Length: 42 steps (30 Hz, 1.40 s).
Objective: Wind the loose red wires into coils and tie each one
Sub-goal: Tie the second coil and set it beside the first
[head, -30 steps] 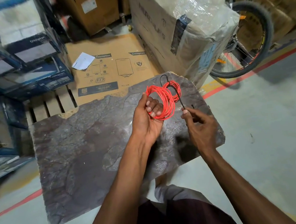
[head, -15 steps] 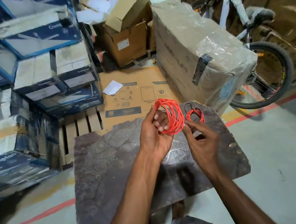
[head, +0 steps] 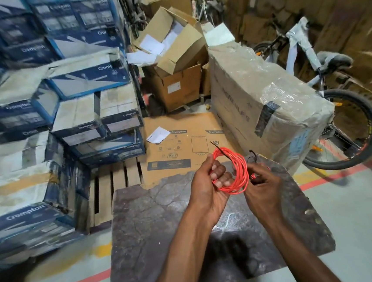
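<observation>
My left hand [head: 209, 184] grips a coil of red wire [head: 238, 172], fingers curled through its loop, above the far edge of a dark stone slab [head: 165, 222]. A thin black tie [head: 221, 152] crosses the top of the coil and sticks up to the left. My right hand [head: 261, 186] is against the coil's right side with its fingers curled; what they pinch is hidden. A second, smaller red coil [head: 254, 175] with a black tie [head: 253, 154] lies on the slab behind my right hand, mostly covered.
Stacked blue and white boxes [head: 52, 112] fill the left. A flat brown carton [head: 181, 146] lies on a wooden pallet [head: 113, 179] beyond the slab. A large wrapped carton [head: 263, 101] and a bicycle [head: 346, 120] stand at the right. Red floor lines [head: 342, 171] run past.
The camera has tilted up, so more boxes show. My right hand has left the black tie on the slab and come up to the right side of the held coil.
</observation>
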Each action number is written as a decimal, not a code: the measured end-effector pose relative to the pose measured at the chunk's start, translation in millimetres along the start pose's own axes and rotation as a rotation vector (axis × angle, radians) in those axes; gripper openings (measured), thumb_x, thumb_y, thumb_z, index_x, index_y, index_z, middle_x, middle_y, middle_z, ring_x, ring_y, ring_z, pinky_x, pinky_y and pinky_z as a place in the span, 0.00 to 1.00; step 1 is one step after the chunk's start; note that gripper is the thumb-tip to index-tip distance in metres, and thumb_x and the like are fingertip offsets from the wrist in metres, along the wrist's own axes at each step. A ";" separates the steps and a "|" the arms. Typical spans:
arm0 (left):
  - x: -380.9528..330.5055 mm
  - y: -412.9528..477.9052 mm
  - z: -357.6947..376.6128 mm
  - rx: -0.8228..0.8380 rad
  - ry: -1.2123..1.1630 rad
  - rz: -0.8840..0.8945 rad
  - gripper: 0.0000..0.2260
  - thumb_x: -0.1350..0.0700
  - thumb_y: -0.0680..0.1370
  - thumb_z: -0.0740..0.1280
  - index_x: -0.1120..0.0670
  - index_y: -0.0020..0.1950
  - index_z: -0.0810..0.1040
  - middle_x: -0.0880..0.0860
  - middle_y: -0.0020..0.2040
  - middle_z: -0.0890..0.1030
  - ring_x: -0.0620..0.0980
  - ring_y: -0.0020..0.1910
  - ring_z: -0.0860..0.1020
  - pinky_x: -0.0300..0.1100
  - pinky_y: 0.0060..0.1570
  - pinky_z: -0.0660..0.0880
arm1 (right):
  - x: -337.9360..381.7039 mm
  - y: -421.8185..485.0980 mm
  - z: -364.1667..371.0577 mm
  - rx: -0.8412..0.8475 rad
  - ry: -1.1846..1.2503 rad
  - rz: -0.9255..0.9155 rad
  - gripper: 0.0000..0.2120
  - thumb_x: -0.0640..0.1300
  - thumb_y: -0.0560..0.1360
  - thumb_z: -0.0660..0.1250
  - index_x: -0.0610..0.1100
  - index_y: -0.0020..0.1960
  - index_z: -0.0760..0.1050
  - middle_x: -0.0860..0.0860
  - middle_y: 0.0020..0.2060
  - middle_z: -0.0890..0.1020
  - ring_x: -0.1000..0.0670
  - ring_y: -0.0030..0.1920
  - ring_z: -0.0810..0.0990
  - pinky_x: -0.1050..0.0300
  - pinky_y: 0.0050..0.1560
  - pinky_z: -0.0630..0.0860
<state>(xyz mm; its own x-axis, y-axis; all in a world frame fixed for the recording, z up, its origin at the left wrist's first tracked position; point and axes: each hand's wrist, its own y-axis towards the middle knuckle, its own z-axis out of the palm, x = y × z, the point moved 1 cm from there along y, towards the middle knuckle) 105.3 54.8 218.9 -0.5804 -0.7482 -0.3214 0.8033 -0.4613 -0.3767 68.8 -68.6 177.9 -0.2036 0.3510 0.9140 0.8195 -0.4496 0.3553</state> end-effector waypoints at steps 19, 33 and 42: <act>-7.4 -18.9 0.8 -0.191 0.631 0.211 0.06 0.59 0.85 0.60 0.51 0.48 0.70 0.48 0.30 0.61 0.42 0.24 0.57 0.35 0.21 0.55 | 16.8 -16.3 3.4 -0.012 -0.089 -0.059 0.26 0.31 0.69 0.78 0.62 0.50 0.83 0.59 0.39 0.86 0.44 0.40 0.82 0.41 0.31 0.77; -13.1 -20.8 1.6 -0.039 0.612 0.278 0.10 0.50 0.87 0.54 0.49 0.48 0.69 0.45 0.31 0.64 0.41 0.25 0.58 0.32 0.22 0.59 | 20.7 -6.2 5.7 -0.017 -0.115 -0.100 0.22 0.36 0.70 0.79 0.63 0.51 0.82 0.57 0.37 0.83 0.44 0.37 0.80 0.42 0.28 0.74; -17.5 -19.3 4.4 -0.061 0.649 0.300 0.07 0.56 0.85 0.60 0.49 0.48 0.70 0.44 0.28 0.65 0.41 0.24 0.57 0.32 0.20 0.55 | 25.1 -2.4 9.2 -0.013 -0.158 -0.210 0.16 0.32 0.69 0.81 0.52 0.46 0.85 0.64 0.34 0.81 0.48 0.32 0.73 0.51 0.26 0.68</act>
<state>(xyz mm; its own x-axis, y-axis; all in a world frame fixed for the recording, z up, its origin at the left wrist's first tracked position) 100.6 74.7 235.6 -0.3137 -0.3955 -0.8632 0.9426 -0.2390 -0.2331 66.7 -51.1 198.3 -0.2811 0.5613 0.7784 0.7610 -0.3638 0.5372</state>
